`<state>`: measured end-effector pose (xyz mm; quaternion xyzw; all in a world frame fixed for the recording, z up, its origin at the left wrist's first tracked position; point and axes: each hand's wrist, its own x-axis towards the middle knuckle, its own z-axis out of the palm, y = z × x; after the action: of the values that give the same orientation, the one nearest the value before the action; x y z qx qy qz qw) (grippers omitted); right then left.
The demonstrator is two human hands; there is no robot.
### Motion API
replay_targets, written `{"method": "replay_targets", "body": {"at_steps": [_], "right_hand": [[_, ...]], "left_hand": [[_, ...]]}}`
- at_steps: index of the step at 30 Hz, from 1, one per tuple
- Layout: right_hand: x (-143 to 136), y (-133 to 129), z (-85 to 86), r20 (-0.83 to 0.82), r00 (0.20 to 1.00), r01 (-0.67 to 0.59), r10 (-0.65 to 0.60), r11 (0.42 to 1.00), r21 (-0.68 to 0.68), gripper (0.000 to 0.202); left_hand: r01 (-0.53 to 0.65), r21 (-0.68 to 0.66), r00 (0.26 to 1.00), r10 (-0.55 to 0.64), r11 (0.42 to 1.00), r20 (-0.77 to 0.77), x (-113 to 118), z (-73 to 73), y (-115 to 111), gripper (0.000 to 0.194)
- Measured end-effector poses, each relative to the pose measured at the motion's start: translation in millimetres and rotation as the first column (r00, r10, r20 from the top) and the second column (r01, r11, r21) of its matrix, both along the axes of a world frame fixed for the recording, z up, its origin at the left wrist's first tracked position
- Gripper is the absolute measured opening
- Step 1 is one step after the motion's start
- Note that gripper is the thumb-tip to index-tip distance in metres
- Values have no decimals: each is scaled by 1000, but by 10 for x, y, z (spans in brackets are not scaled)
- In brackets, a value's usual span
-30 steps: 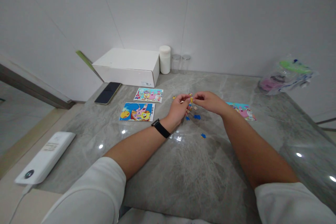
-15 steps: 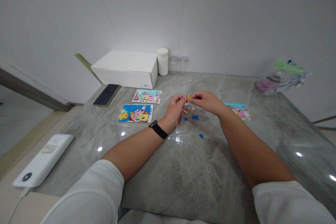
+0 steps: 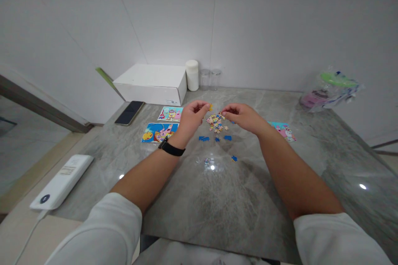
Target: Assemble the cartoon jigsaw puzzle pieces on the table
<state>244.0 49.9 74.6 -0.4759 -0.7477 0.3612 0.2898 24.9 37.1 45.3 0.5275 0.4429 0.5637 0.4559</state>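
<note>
Pinched a yellow puzzle piece in the left hand, just beside the loose pile. Held fingers of the right hand narrow at its right; couldn't tell if gripping. Had grey tabletop stretching to its near edge, picture cards either side.

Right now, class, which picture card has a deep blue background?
The lower left card, beside the wristband; the upper left card and right card are turquoise.

no legible text, blurred print on white device
</note>
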Motion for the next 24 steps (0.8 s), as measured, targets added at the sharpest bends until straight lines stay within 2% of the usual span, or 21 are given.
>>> {"method": "replay_targets", "body": {"at_steps": [2,5,8,11,14,17,21,24], "right_hand": [[20,-17,47,-17,1000,4,-3,1000,11,35],[33,-49,97,-35,999,14,-13,999,48,34],[24,-90,141,-37,999,19,-16,997,72,33],[11,-124,175,-28,1000,16,-13,995,95,34],[3,-143,184,-21,1000,4,-2,992,128,33],[2,-160,178,-15,1000,2,0,989,150,31],[15,-192,183,-8,1000,11,-10,986,167,28],[44,-208,196,-1,1000,8,-8,985,171,27]], "left_hand": [[-29,12,995,30,1000,-92,-175,48,-65,27],[-48,-26,965,39,999,-258,-477,27,-263,26],[-32,-145,920,-28,989,-392,-762,-73,-526,25],[-39,-218,878,-71,975,-474,-925,-202,-780,24],[-20,-265,859,-119,964,-498,-920,-307,-974,24],[33,-369,831,-231,929,-507,-806,-369,-1074,27],[103,-459,734,-379,882,-564,-645,-421,-1066,28],[79,-433,678,-367,898,-637,-583,-457,-1014,26]]}}
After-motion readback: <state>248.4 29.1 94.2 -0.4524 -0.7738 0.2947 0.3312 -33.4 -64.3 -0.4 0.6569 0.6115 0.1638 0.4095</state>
